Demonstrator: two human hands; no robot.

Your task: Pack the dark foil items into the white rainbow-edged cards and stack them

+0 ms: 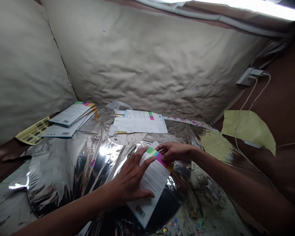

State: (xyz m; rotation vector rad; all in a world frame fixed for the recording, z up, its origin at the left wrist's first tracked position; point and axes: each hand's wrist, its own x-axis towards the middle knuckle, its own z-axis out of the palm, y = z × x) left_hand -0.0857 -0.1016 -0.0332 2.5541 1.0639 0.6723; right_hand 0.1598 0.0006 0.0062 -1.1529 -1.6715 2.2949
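A white printed packet (153, 183) with a green, yellow and magenta band at its top lies tilted in front of me on shiny silver film. My left hand (135, 177) rests on its left side, fingers spread, thumb across the printed face. At the packet's top right edge, my right hand (170, 152) has its fingers bent together by the coloured band. A piece of white paper shows at the packet's top edge, between the hands. What the right fingertips pinch is partly hidden.
Similar packets (70, 114) are stacked at the left on a yellow label sheet (34, 131). More papers (140, 124) lie by the padded wall. A power outlet (252, 76) with cables and yellow paper (248, 126) are at the right. Small colourful bits (173, 226) lie near the front.
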